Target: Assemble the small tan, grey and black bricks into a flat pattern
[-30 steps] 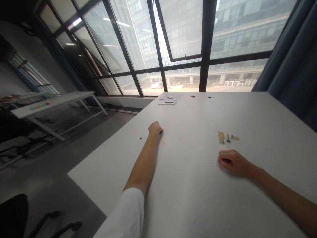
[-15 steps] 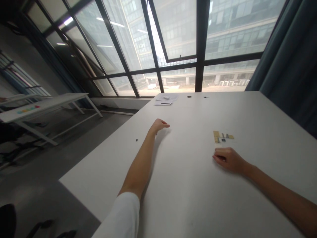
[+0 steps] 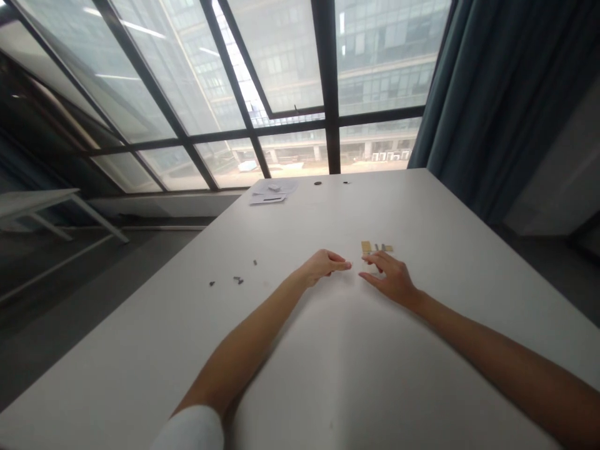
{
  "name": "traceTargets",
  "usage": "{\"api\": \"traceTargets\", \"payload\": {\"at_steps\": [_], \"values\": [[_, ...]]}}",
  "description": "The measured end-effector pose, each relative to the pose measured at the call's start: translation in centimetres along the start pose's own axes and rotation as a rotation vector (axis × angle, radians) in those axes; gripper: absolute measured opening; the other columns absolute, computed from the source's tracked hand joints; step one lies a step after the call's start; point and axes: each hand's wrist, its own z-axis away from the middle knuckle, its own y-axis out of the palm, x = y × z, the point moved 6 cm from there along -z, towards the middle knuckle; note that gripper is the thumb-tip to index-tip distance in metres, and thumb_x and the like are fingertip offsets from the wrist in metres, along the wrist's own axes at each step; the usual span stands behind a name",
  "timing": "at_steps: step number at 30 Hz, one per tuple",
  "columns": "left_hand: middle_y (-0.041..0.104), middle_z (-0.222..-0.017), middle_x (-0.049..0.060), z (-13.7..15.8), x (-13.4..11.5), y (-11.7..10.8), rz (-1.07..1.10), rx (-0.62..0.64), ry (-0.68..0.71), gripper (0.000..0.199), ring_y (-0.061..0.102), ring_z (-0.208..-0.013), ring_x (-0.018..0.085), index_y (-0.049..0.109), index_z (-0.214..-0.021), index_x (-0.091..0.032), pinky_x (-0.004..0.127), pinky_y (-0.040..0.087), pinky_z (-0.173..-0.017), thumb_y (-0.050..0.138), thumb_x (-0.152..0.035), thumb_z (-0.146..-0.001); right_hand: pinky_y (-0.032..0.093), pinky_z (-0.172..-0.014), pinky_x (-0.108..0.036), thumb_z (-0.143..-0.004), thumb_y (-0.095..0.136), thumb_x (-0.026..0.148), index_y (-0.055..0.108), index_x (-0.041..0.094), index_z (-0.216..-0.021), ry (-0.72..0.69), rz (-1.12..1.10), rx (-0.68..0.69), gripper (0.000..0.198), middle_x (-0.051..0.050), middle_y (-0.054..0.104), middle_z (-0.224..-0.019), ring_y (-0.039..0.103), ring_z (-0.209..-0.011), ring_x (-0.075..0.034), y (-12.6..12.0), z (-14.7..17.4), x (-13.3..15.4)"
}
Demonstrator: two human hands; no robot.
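Observation:
My left hand [image 3: 324, 266] is over the middle of the white table [image 3: 300, 375], thumb and fingertips pinched together. Whatever it may hold is hidden or too small to name. Just to its right is my right hand [image 3: 392, 279], with thumb and fingers apart and a narrow gap between the two hands. Directly behind the right fingers lie flat yellow pieces [image 3: 365, 245] with small dark grey bits [image 3: 380, 247] among them, partly covered by the hand. On the table left of my left hand, several tiny dark parts [image 3: 238, 280] are scattered.
White papers [image 3: 262, 197] with a dark pen-like strip rest near the far left edge. A black disc [image 3: 317, 183] and a small dark item [image 3: 347, 182] sit along the far edge. Beyond are windows, a blue curtain [image 3: 445, 112] and another table [image 3: 37, 200] at left.
The view has swung right. My left hand has come across beside my right hand. My right hand has opened its fingers and moved up to the yellow pieces. More dark parts show at left.

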Motion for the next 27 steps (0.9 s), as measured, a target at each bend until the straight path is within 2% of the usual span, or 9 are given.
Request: {"api": "traceTargets", "payload": {"at_steps": [2,5,11,13,16,19,22,27], "values": [[0.05,-0.056,-0.003,0.0,0.7,1.8,0.083,-0.009,0.012,0.049,0.034,-0.053,0.007,0.076,-0.072,-0.014,0.024,0.022,-0.049,0.088,-0.057,-0.052,0.056,-0.075,-0.033,-0.089,0.07,0.037,0.066,0.023,-0.114,-0.005,0.01,0.014,0.029,-0.008,0.071,-0.1,0.067,-0.084,-0.022,0.2,0.0,0.1],[0.044,-0.051,-0.005,0.2,1.5,3.2,0.15,-0.024,-0.007,0.052,0.029,-0.049,0.006,0.077,-0.074,-0.014,0.024,0.018,-0.048,0.087,-0.059,-0.052,0.056,-0.078,-0.033,-0.09,0.069,0.033,0.067,0.023,-0.109,-0.008,0.005,0.032,0.021,-0.008,0.071,-0.099,0.068,-0.089,-0.022,0.5,0.0,0.1],[0.048,-0.057,-0.004,0.2,2.2,3.6,0.169,-0.029,-0.005,0.056,0.032,-0.051,0.007,0.078,-0.086,-0.012,0.024,0.022,-0.051,0.084,-0.06,-0.057,0.055,-0.079,-0.032,-0.092,0.064,0.026,0.069,0.023,-0.1,-0.049,0.004,0.054,0.01,-0.007,0.071,-0.093,0.068,-0.086,-0.02,0.8,0.0,0.3],[0.043,-0.058,-0.006,0.1,2.0,3.2,0.115,-0.033,0.108,0.057,0.031,-0.054,0.007,0.078,-0.096,-0.013,0.024,0.022,-0.053,0.082,-0.059,-0.062,0.055,-0.079,-0.032,-0.092,0.064,0.025,0.069,0.023,-0.1,-0.055,0.001,0.052,0.01,-0.007,0.071,-0.094,0.068,-0.086,-0.019,0.7,0.0,0.1],[0.035,-0.061,-0.007,0.6,0.8,2.2,-0.07,-0.113,0.382,0.053,0.03,-0.058,0.009,0.076,-0.111,-0.019,0.024,0.024,-0.057,0.082,-0.051,-0.069,0.056,-0.078,-0.032,-0.09,0.066,0.025,0.069,0.023,-0.102,-0.045,-0.007,0.059,0.013,-0.007,0.071,-0.095,0.068,-0.086,-0.02,0.6,0.2,-0.4],[0.035,-0.064,-0.007,1.4,-0.1,1.8,-0.276,-0.179,0.577,0.041,0.033,-0.06,0.01,0.075,-0.111,-0.021,0.024,0.028,-0.06,0.078,-0.042,-0.076,0.056,-0.076,-0.032,-0.089,0.067,0.027,0.069,0.022,-0.102,-0.047,-0.009,0.081,0.014,-0.007,0.071,-0.093,0.068,-0.084,-0.02,0.6,0.4,-0.9],[0.04,-0.064,-0.006,2.0,-0.6,2.3,-0.407,-0.182,0.665,0.03,0.038,-0.06,0.01,0.075,-0.105,-0.02,0.024,0.032,-0.062,0.073,-0.038,-0.081,0.055,-0.074,-0.031,-0.089,0.067,0.027,0.07,0.023,-0.101,-0.051,-0.024,0.116,0.014,-0.006,0.07,-0.09,0.068,-0.081,-0.019,0.8,0.4,-0.9],[0.042,-0.063,-0.005,2.2,-0.8,2.7,-0.475,-0.18,0.707,0.024,0.042,-0.06,0.01,0.074,-0.098,-0.019,0.023,0.034,-0.063,0.07,-0.036,-0.083,0.055,-0.074,-0.03,-0.089,0.066,0.025,0.07,0.022,-0.1,-0.064,-0.043,0.162,0.012,-0.006,0.07,-0.09,0.067,-0.081,-0.019,0.9,0.3,-0.5]]}}
